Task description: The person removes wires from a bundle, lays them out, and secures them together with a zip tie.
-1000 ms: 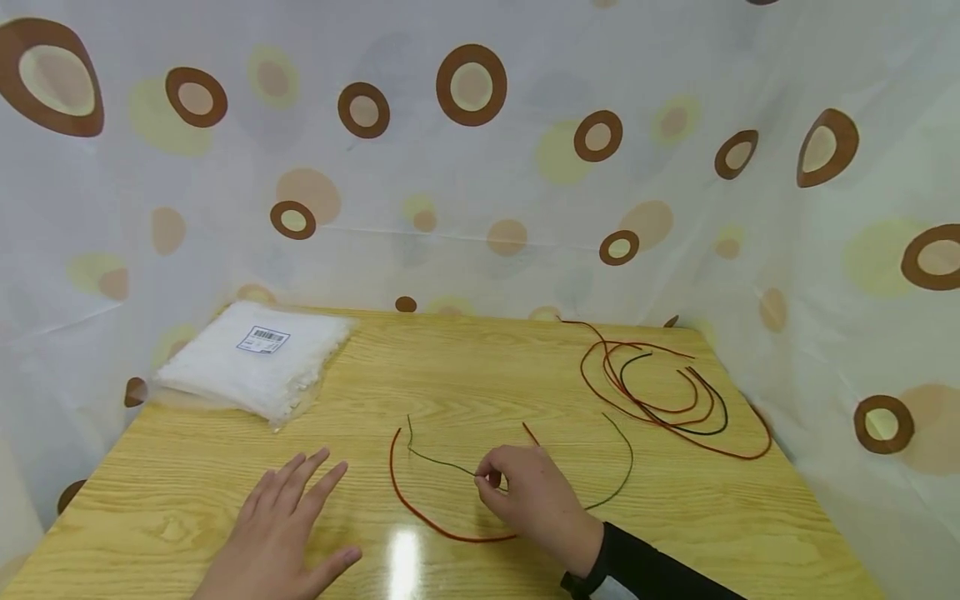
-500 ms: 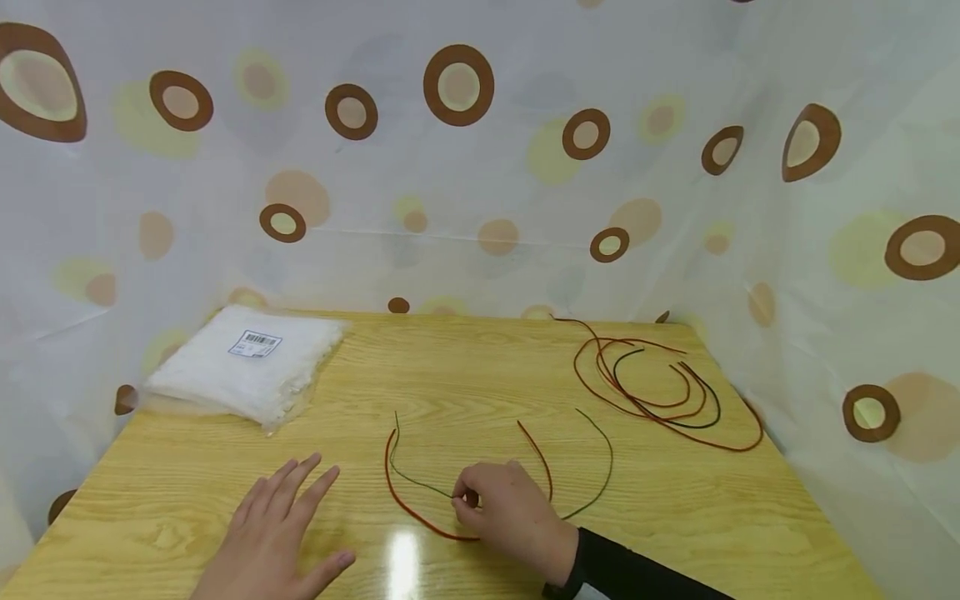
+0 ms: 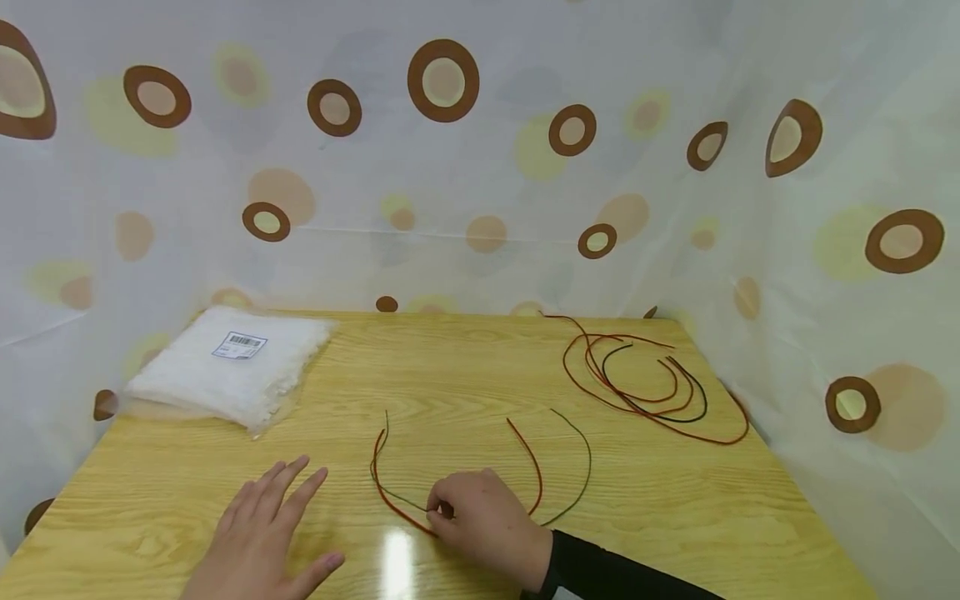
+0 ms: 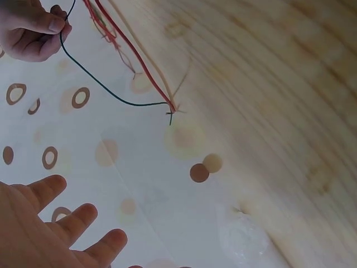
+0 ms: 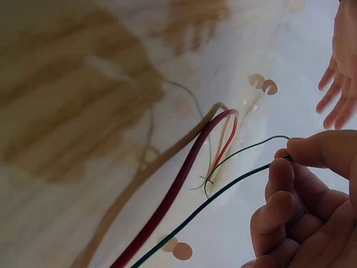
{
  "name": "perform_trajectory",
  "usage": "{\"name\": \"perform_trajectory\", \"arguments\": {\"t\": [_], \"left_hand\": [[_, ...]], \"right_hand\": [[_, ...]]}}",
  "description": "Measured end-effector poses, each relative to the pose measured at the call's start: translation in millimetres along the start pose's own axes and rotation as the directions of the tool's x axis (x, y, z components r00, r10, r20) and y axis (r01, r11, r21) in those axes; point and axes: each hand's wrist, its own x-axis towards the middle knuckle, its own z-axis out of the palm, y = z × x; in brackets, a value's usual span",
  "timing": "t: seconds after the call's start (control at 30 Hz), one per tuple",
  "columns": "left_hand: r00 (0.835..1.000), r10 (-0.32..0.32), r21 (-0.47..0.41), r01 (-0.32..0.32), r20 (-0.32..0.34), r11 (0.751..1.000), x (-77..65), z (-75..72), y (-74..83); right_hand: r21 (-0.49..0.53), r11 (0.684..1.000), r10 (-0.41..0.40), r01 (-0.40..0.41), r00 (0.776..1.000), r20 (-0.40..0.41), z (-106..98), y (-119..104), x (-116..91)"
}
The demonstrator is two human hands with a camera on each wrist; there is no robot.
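Note:
My right hand [image 3: 487, 517] pinches a thin green wire [image 3: 587, 471] between thumb and forefinger near the wire's middle, low over the table. Both ends of the green wire curve away from me. Beneath the hand lies a thicker red wire [image 3: 539, 479], bent in a U shape, its middle partly hidden by the hand. On the left, the green wire crosses the red one near its end. In the right wrist view the green wire [image 5: 223, 191] runs beside the red wire [image 5: 184, 173] to the pinching fingertips. My left hand [image 3: 255, 533] is spread and holds nothing, left of the wires.
A clear bag packed with white material [image 3: 217, 371] and a barcode label lies at the table's back left. Loosely coiled red and black wires [image 3: 705, 437] lie at the back right. A patterned curtain [image 3: 465, 183] surrounds the wooden table [image 3: 420, 358].
My right hand has moved left and toward me, drawing the green wire along until its left part crosses the red wire. The left hand stays spread. The head view has shifted slightly.

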Motion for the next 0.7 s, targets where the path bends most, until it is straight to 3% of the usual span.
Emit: {"name": "perform_trajectory", "arguments": {"t": [0.4, 0.7], "left_hand": [[1.0, -0.016, -0.011, 0.016, -0.026, 1.0, -3.7, -0.6, -0.9], [0.999, -0.001, -0.002, 0.001, -0.036, 1.0, -2.8, -0.4, -1.4]], "right_hand": [[-0.003, 1.0, -0.008, 0.008, 1.0, 0.013, 3.1, -7.7, 0.1], [0.074, 0.997, -0.014, 0.018, 0.999, -0.049, -1.1, 0.5, -4.5]]}}
